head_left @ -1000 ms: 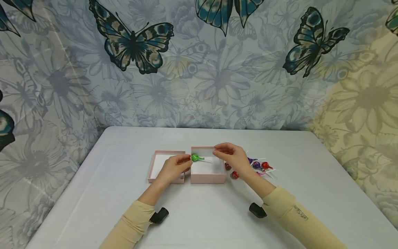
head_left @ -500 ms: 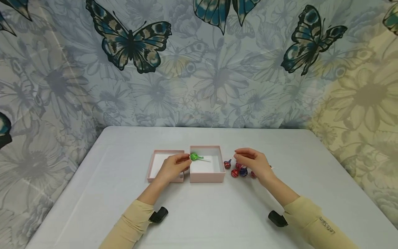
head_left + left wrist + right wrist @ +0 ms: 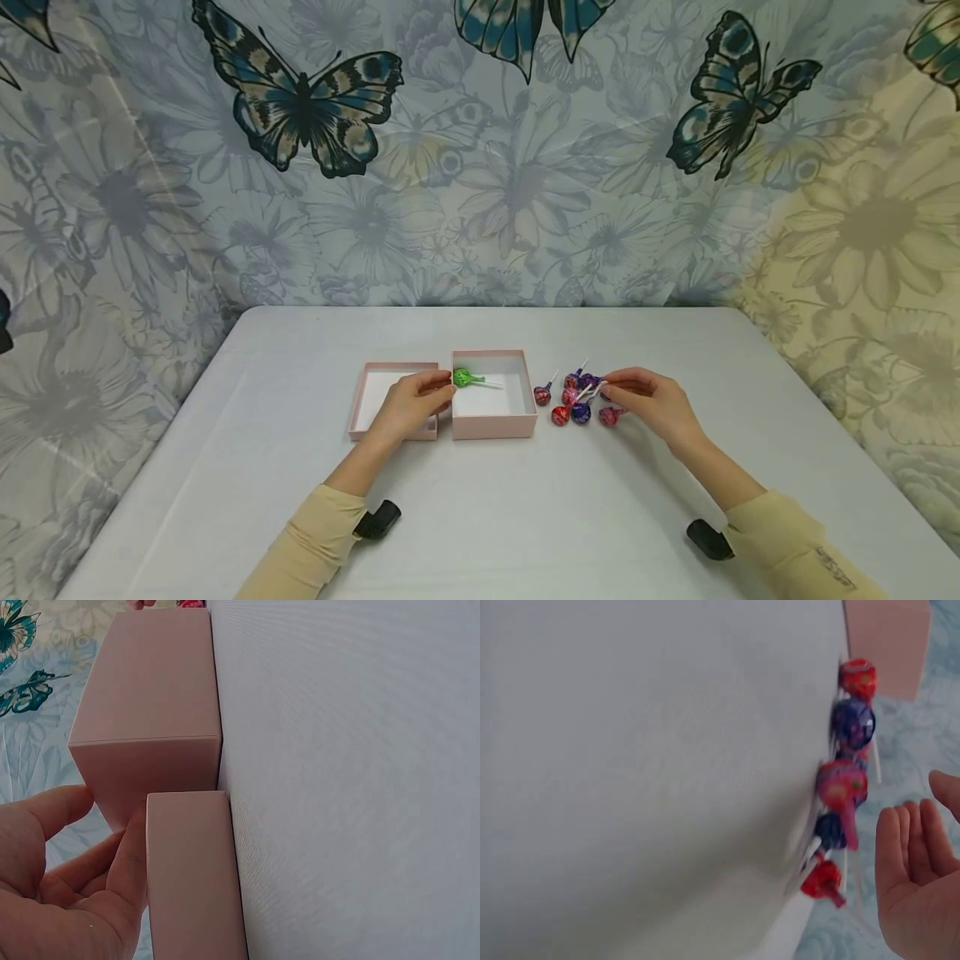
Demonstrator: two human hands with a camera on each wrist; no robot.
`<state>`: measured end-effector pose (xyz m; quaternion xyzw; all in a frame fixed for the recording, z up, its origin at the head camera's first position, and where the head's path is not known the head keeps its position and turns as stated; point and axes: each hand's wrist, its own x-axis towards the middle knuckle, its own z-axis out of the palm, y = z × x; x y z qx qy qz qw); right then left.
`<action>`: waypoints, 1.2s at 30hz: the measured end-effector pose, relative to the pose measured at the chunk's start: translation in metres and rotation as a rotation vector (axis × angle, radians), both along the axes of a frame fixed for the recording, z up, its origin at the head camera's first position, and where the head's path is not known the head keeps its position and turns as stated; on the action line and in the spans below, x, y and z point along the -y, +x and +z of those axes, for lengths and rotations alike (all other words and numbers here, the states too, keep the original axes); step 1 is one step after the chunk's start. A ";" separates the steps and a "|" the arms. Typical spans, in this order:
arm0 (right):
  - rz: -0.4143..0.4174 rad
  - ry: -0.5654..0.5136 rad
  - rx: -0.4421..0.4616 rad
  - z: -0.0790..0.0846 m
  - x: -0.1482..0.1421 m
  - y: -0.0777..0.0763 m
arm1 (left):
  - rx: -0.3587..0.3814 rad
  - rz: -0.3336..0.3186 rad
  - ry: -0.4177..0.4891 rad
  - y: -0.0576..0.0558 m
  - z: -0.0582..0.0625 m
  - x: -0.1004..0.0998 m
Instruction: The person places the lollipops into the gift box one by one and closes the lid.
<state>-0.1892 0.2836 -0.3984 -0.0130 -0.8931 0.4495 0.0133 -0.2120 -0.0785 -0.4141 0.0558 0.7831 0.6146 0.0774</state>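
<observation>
In the head view, a pink box (image 3: pixel 493 427) with a white inside holds one green lollipop (image 3: pixel 465 377) by its left wall. My left hand (image 3: pixel 414 403) touches the outside of that wall with its fingertips, partly in front of a shallow pink lid (image 3: pixel 358 403). From the left wrist view, the thumb is at the box's upper edge and other fingers lie between box and lid. My right hand (image 3: pixel 660 407) is at the right side of several red and purple lollipops (image 3: pixel 581 412). The right wrist view shows its thumb apart from the fingers (image 3: pixel 891 847), nothing between them.
The white tabletop (image 3: pixel 480 517) carries box, lid and lollipops in one row. Behind it hangs a cloth (image 3: pixel 480 208) with flowers and butterflies. A black device (image 3: pixel 378 520) sits at the left wrist, another black device (image 3: pixel 709 540) at the right.
My right hand has moved from over the box rightward across the lollipops to their right side, uncovering most of them. The left hand stays at the box, and the green lollipop lies as before.
</observation>
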 end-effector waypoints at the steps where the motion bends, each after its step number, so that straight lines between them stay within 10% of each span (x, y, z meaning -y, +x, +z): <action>1: 0.002 0.037 -0.016 0.000 -0.002 0.001 | 0.001 0.004 -0.005 0.000 0.000 0.000; 12: 0.192 0.274 -0.246 -0.004 -0.016 0.002 | -0.014 -0.010 -0.001 -0.002 -0.005 0.001; 22: 0.380 0.505 -0.249 0.000 -0.013 0.002 | -0.015 -0.015 0.014 -0.001 -0.005 0.002; 36: 0.402 0.626 -0.317 -0.006 -0.010 0.005 | -0.025 -0.014 0.033 -0.003 -0.006 0.002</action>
